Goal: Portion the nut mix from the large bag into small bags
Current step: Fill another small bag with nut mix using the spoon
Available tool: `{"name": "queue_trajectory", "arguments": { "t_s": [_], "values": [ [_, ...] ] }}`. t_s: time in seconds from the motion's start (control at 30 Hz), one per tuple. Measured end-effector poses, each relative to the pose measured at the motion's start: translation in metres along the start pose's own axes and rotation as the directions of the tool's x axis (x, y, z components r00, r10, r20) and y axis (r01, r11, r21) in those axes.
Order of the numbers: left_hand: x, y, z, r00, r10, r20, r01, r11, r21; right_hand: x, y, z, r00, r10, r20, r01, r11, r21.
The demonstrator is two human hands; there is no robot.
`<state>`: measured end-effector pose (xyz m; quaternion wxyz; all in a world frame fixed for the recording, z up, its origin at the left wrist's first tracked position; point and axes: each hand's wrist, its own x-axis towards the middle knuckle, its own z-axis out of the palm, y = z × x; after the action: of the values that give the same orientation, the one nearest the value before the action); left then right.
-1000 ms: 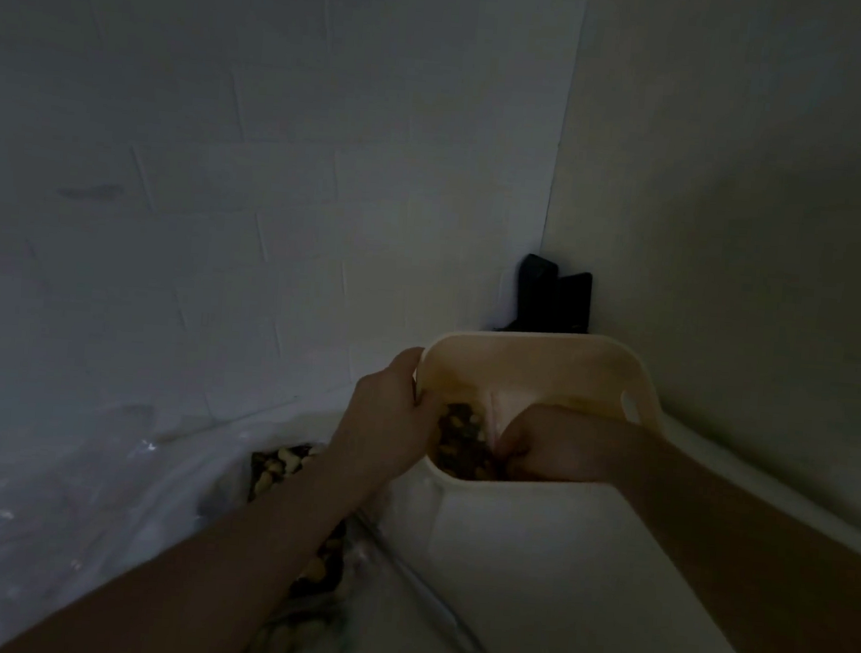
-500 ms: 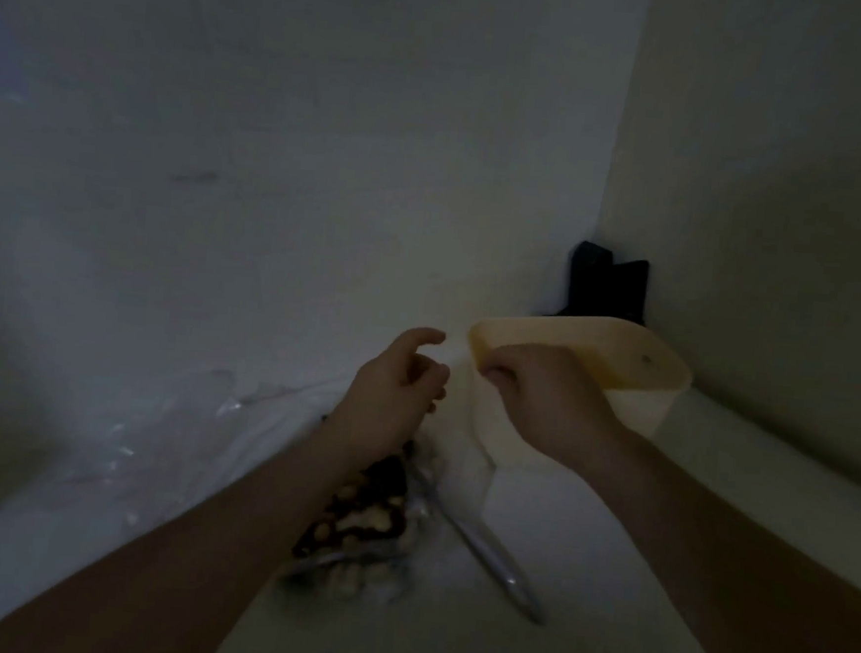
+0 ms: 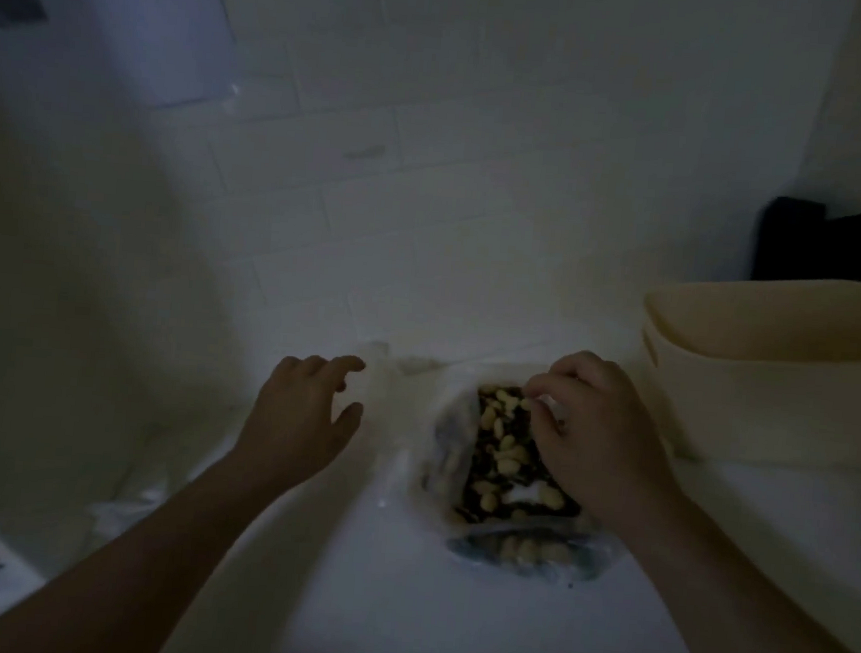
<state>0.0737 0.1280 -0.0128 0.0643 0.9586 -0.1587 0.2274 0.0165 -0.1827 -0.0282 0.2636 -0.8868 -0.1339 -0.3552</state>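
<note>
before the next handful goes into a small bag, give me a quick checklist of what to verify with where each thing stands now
1. Large bag of nut mix open and reachable: ok, its mouth gapes on the counter.
2. Right hand at the nuts: ok, fingers curled at the bag's mouth; whether it has gripped any, cannot tell.
3. Left hand free: ok, open and holding nothing.
4. Small bag ready to receive: cannot tell, thin clear plastic lies by the left fingers, too dim to identify.
5. Cream bin clear of the bag: ok, it stands apart to the right.
6. Lighting good enough to judge portions: not ok, scene is very dark.
</note>
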Motion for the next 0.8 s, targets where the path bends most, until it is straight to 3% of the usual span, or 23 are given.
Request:
{"name": "queue_trajectory", "arguments": {
  "t_s": [0.13,0.33,0.43,0.5,0.53,0.57,0.6,0.63,0.7,0.73,0.8],
  "values": [
    [0.019,0.010,0.017,0.999,-0.029,-0.025,0.036,0.952,0.303,-0.006,-0.004,0.006,0.999,-0.015,-0.028,0.015,1.000,0.003],
    [0.025,0.014,0.035,0.994,-0.032,-0.104,0.069,0.923,0.379,-0.023,-0.005,0.012,1.000,0.011,0.013,-0.012,0.998,0.060],
    [0.027,0.024,0.014,0.973,-0.029,-0.231,0.085,0.968,0.237,-0.018,-0.004,0.008,0.997,0.077,0.011,-0.077,0.995,0.069],
    [0.025,0.044,-0.013,0.950,-0.032,-0.312,0.017,0.999,-0.048,-0.018,-0.008,0.009,0.995,0.101,0.015,-0.103,0.987,0.125],
    [0.025,0.058,-0.027,0.950,-0.064,-0.305,-0.027,0.959,-0.284,-0.017,-0.011,0.009,0.993,0.118,0.002,-0.117,0.976,0.183],
    [0.026,0.074,-0.036,0.963,-0.123,-0.239,-0.037,0.820,-0.571,-0.017,-0.015,0.009,0.990,0.143,-0.012,-0.135,0.957,0.257],
    [0.026,0.090,-0.041,0.981,-0.155,-0.119,-0.008,0.578,-0.816,-0.016,-0.018,0.009,0.984,0.177,-0.017,-0.160,0.926,0.341],
    [0.027,0.105,-0.042,0.988,-0.152,0.003,0.053,0.325,-0.944,-0.015,-0.019,0.010,0.976,0.217,-0.007,-0.194,0.885,0.422],
    [0.031,0.125,-0.031,0.968,-0.146,0.206,0.205,-0.020,-0.978,-0.015,-0.019,0.011,0.957,0.289,0.029,-0.262,0.813,0.521],
    [0.033,0.131,-0.023,0.945,-0.148,0.293,0.276,-0.125,-0.953,-0.016,-0.018,0.010,0.958,0.285,0.013,-0.255,0.834,0.489],
    [0.035,0.136,-0.007,0.911,-0.124,0.394,0.363,-0.216,-0.906,-0.017,-0.014,0.006,0.983,0.181,-0.041,-0.164,0.948,0.273]
  ]
}}
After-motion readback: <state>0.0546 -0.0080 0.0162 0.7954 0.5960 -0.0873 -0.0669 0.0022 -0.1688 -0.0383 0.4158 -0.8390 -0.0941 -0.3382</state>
